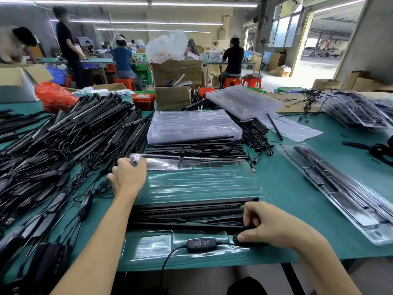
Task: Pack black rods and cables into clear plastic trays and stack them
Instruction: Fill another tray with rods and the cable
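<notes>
A clear plastic tray lies open in front of me on the green table. My left hand grips the far left corner of its lid. Black rods lie in the tray's near half. A black cable with an inline controller runs along the near edge. My right hand has its fingers curled and the thumb pressing a coiled part of the cable into the tray's right pocket.
A big heap of loose black rods and cables fills the left side. A stack of empty clear trays sits behind, another tray stack further back. A packed tray lies at right. Cardboard boxes and people are behind.
</notes>
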Action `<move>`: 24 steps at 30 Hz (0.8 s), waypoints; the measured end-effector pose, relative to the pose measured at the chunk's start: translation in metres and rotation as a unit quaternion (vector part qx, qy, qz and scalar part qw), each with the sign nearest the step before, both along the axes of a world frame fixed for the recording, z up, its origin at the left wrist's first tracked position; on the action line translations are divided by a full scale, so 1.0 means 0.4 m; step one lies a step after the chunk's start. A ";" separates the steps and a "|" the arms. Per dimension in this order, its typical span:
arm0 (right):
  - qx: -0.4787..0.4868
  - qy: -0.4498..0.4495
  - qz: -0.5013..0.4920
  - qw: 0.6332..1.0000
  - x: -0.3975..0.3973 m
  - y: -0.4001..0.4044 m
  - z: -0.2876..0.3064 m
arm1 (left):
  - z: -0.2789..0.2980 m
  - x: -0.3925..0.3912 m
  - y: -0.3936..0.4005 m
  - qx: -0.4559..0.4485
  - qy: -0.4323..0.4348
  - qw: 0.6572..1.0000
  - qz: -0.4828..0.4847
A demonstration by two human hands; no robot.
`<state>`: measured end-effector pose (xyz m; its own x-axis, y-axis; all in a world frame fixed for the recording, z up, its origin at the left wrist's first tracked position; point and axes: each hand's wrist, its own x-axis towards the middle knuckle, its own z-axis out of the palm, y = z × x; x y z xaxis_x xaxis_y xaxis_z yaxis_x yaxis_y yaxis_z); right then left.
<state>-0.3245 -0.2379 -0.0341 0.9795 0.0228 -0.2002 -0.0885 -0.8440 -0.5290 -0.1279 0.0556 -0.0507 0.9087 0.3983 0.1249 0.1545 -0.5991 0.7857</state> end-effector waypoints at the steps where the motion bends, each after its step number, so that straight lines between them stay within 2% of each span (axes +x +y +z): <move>1: 0.002 0.001 0.000 1.000 0.000 -0.001 -0.001 | 0.001 0.001 -0.001 -0.020 -0.019 1.000 0.001; 7: 0.008 -0.001 -0.001 1.000 0.006 -0.004 -0.009 | 0.013 -0.008 0.001 -0.185 -0.116 0.976 -0.009; 14: 0.024 -0.013 -0.016 0.999 0.015 -0.010 -0.024 | 0.046 -0.015 -0.001 -0.344 -0.247 0.905 -0.036; 18: 0.024 -0.017 -0.026 0.999 0.036 -0.015 -0.016 | 0.073 -0.003 0.026 -0.417 -0.217 0.882 -0.034; 20: 0.024 -0.017 -0.031 0.999 0.041 -0.012 -0.016 | 0.087 0.002 0.043 -0.408 -0.191 0.891 -0.060; 22: 0.032 -0.019 -0.035 0.999 0.042 -0.008 -0.019 | 0.094 -0.003 0.052 -0.394 -0.179 0.893 -0.121; 24: 0.040 -0.020 -0.037 0.998 0.041 -0.007 -0.021 | 0.089 -0.014 0.060 -0.407 -0.199 0.868 -0.205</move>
